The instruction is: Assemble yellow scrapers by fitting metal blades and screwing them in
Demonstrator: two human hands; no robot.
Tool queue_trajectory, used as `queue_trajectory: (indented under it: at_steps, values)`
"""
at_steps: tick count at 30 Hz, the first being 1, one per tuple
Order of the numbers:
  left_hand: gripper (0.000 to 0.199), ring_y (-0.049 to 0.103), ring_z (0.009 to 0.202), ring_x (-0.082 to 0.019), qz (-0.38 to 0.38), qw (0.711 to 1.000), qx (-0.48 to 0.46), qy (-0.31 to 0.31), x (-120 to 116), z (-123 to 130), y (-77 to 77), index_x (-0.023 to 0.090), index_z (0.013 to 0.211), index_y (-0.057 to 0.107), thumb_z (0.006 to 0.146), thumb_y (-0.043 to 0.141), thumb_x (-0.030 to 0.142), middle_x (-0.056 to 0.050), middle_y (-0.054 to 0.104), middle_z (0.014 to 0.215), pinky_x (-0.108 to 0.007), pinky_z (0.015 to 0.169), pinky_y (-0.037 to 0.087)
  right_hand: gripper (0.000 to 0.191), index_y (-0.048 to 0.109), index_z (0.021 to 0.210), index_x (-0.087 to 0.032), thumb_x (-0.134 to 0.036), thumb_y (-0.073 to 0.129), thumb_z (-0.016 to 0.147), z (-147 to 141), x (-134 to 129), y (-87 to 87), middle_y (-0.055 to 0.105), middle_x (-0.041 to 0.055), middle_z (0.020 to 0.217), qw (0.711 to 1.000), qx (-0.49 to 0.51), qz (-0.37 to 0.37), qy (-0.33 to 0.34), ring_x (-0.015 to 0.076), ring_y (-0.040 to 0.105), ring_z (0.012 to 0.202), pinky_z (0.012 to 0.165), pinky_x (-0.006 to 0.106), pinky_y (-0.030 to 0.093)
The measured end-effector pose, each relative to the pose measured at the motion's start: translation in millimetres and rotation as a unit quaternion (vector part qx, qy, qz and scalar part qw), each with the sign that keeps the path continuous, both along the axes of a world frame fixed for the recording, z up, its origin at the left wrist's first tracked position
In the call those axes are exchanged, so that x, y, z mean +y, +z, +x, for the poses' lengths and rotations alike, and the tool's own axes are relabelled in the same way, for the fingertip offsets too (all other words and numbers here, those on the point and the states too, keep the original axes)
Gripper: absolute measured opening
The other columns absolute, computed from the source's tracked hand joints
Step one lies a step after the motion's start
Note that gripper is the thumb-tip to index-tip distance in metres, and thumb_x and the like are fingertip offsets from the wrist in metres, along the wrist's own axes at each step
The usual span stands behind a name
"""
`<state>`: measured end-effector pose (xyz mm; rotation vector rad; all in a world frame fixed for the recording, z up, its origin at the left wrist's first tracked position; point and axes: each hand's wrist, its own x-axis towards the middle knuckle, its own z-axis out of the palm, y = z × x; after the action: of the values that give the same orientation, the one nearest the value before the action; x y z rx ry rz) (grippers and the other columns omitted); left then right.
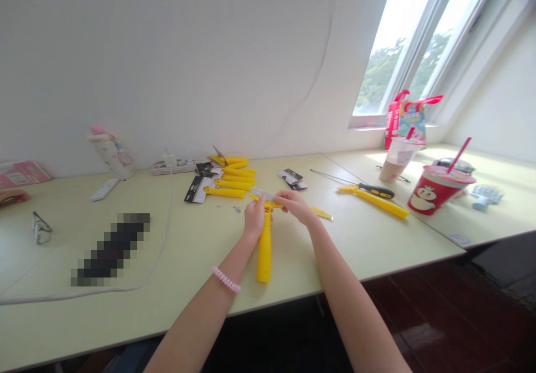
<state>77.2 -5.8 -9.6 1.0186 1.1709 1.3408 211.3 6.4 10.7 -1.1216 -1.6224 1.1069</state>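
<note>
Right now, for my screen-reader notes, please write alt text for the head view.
The left hand and right hand grip a yellow plastic scraper over a pale green desk, with more yellow scrapers lying beyond and a screwdriver to the right.

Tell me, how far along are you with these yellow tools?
Hard to say. The piled yellow tools may be done. In hand is one yellow tool, gripped by your left hand and right hand. Perhaps still to do: the tiny screws and the yellow tool beside the screwdriver.
</note>
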Motion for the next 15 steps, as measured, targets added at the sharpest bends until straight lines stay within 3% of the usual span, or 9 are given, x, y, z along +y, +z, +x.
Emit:
queue_trajectory:
  at_steps: [3, 6, 15]
  values:
    - [0.025, 0.057, 0.05, -0.011, 0.03, 0.997, -0.014, 0.066, 6, -5, -1.5, 0.013, 0.071, 0.056, 0.07, 0.056, 0.038, -0.004, 0.061, 0.065, -0.022, 0.046, 0.045, 0.024, 0.055, 0.063, -0.018, -0.042, 0.059, 0.069, 1, 1, -0.6, 0.045, -0.0041, 0.058, 1.0, -0.006, -0.005, -0.007, 0.0076, 0.038, 0.05, 0.048, 0.023, 0.029]
    - [0.022, 0.058, 0.055, -0.012, 0.035, 0.995, -0.042, 0.08, 11, -11, -1.4, 0.012, 0.071, 0.058, 0.065, 0.06, 0.033, -0.004, 0.062, 0.068, -0.024, 0.053, 0.048, 0.025, 0.056, 0.065, -0.018, -0.042, 0.06, 0.069, 1, 1, -1.2, 0.047, -0.0037, 0.059, 1.0, -0.006, -0.007, -0.007, 0.0076, 0.039, 0.049, 0.048, 0.023, 0.03]
    - [0.018, 0.053, 0.048, -0.009, 0.098, 0.985, -0.08, 0.119, 13, -14, 0.4, 0.014, 0.064, 0.053, 0.065, 0.061, 0.03, 0.002, 0.056, 0.057, -0.023, 0.05, 0.048, 0.022, 0.062, 0.067, -0.015, -0.037, 0.064, 0.066, 5, 0, -1.2, 0.059, 0.003, 0.064, 0.993, 0.076, -0.085, -0.006, 0.0109, 0.05, 0.061, 0.053, 0.023, 0.036]
